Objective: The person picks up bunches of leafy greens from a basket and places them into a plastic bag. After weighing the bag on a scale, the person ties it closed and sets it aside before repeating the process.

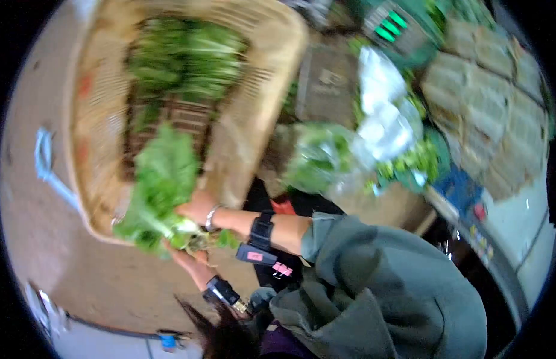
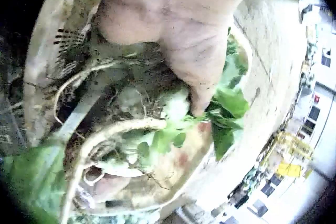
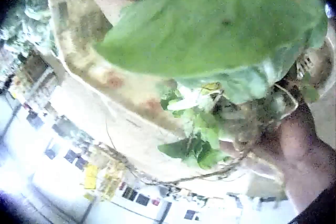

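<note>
Centrally, in the head view, I see both hands meeting on a leafy plant (image 1: 164, 173) over the near end of a large tan basket (image 1: 275, 48). My right hand (image 1: 197, 206), with a bracelet (image 1: 212, 219), grips the stalks; its fingertips are hidden by leaves. My left hand (image 1: 195, 266) is at the pale, rooted base, thumb and fingers apart around it. Inside the basket, green bundles (image 1: 215, 60) lie on a brown slatted tray (image 1: 188, 116). Right of the basket are plastic bags (image 1: 389, 119) and a device with green lights (image 1: 390, 27); left of it, a blue strip (image 1: 44, 158).

In the left wrist view, my left hand reaches down to the plant's base, a fingertip touching green stems; long roots trail in front of the basket.

In the right wrist view, a broad leaf covers most of my right hand, so I cannot tell its finger spacing. My left hand clamps the rooty end beside the basket.
</note>
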### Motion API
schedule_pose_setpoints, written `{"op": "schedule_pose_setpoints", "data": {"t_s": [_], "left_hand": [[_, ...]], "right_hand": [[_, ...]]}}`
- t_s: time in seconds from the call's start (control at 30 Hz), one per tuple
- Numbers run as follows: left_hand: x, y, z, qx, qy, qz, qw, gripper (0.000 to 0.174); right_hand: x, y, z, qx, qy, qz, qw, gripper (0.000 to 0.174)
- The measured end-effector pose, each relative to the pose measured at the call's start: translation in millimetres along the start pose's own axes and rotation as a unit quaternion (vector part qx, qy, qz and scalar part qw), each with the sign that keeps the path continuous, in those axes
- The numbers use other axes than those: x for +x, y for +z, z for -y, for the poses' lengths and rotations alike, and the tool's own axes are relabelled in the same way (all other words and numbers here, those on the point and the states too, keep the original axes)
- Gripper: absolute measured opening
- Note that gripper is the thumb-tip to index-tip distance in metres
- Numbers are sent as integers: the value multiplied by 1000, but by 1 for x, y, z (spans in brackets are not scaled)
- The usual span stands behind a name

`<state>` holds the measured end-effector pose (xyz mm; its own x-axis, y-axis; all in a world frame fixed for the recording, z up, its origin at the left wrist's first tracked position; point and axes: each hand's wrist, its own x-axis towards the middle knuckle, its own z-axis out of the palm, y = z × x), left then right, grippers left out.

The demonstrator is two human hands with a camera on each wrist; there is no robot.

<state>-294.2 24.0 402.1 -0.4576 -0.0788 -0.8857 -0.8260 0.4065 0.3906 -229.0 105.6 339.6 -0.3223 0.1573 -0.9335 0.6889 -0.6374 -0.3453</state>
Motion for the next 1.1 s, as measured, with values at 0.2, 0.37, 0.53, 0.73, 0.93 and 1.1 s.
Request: {"op": "schedule_pose_setpoints", "data": {"t_s": [0.2,0.37,0.53,0.73,0.93,1.1], "left_hand": [[-67,-10,47,-62,81,149,984,74],[-117,-6,154,62,33,422,904,49],[-212,-1,332,136,-128,384,904,42],[-266,11,468,45,-100,259,960,42],[-181,74,532,34,-7,236,971,38],[-92,105,654,105,34,283,953,40]], "right_hand": [[-142,-94,-26,185,-213,-73,957,51],[-250,-160,-159,216,-346,-245,880,38],[-332,-202,-358,311,-285,-230,877,40],[-292,-277,-461,289,-210,-16,934,51],[-165,-348,-442,93,-162,50,981,32],[-89,-397,-558,231,-52,92,967,31]]}}
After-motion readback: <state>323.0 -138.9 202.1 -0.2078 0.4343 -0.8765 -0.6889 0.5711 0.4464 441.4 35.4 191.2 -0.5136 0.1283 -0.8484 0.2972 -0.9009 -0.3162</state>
